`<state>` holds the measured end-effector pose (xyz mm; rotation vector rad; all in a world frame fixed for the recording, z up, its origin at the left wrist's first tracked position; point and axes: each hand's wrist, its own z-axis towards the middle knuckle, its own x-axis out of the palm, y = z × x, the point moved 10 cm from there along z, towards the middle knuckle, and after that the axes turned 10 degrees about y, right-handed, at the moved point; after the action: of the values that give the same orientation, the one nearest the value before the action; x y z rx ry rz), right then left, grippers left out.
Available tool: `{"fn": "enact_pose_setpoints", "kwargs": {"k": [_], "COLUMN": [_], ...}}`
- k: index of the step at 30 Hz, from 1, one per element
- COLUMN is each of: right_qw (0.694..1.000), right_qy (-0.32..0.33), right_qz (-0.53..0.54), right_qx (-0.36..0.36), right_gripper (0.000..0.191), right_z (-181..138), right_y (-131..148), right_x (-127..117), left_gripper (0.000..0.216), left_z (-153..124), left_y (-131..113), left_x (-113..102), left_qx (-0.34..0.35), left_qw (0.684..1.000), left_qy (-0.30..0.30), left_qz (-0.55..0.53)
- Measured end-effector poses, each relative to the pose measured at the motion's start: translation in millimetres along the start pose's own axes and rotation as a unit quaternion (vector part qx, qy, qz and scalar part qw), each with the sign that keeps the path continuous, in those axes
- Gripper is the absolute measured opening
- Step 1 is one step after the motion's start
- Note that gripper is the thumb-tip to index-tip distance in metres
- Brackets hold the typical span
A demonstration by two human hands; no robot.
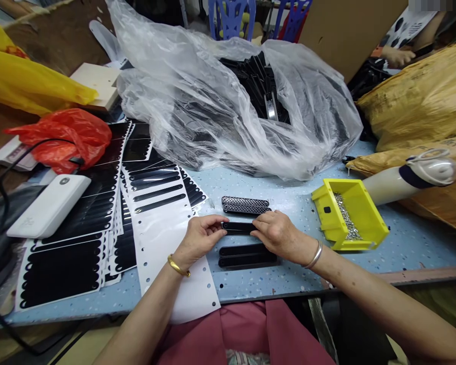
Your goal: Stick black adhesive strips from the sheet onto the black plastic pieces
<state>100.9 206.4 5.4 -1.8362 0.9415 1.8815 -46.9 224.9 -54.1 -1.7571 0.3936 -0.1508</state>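
My left hand (199, 237) and my right hand (276, 233) pinch the two ends of a slim black strip (238, 227) just above the blue speckled table (281, 195). A perforated metal mesh piece (246, 205) lies just beyond the strip. Two black oblong parts (246, 255) lie side by side on the table under my hands. My left wrist rests over a white backing sheet (167, 238) with several stickers peeled off.
Stacked sheets of black stickers (75, 238) and a white power bank (48, 205) lie left. A clear bag of black parts (250, 101) fills the back. A yellow bin (349, 215) of small metal pieces and a white tool (410, 177) sit right. Another person's hand (398, 56) shows at far right.
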Motion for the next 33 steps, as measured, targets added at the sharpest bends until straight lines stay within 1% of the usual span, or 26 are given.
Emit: {"fn": "enact_pose_setpoints", "kwargs": {"k": [4,11,21,25,28,33], "right_qw": [1.0,1.0,1.0,1.0,1.0,1.0], "right_qy": [0.0,-0.003,0.017,0.009,-0.004,-0.008], "right_qz": [0.011,0.028,-0.008,-0.018,-0.006,0.019], "right_qx": [0.002,-0.003,0.009,0.006,0.003,-0.005], "right_gripper": [0.015,0.01,0.015,0.014,0.011,0.011], "right_z": [-0.6,-1.7,2.5,0.4,-1.5,-1.7], "right_y": [-1.9,-2.6,0.9,2.4,0.2,-4.7], "right_x": [0.2,1.1,2.4,1.6,-0.2,-0.6], "left_gripper": [0.025,0.026,0.025,0.025,0.025,0.025], "left_z": [0.6,2.3,2.8,3.3,3.1,2.6], "left_y": [3.1,7.2,5.3,4.9,3.6,1.3], "left_x": [-0.1,0.6,0.7,-0.5,-1.6,-1.2], "left_qx": [-0.009,-0.014,-0.013,-0.011,-0.008,-0.011], "left_qw": [1.0,1.0,1.0,1.0,1.0,1.0], "left_qy": [-0.006,0.006,0.002,-0.003,-0.006,-0.008], "left_qz": [0.002,-0.014,-0.017,-0.017,-0.023,0.017]}}
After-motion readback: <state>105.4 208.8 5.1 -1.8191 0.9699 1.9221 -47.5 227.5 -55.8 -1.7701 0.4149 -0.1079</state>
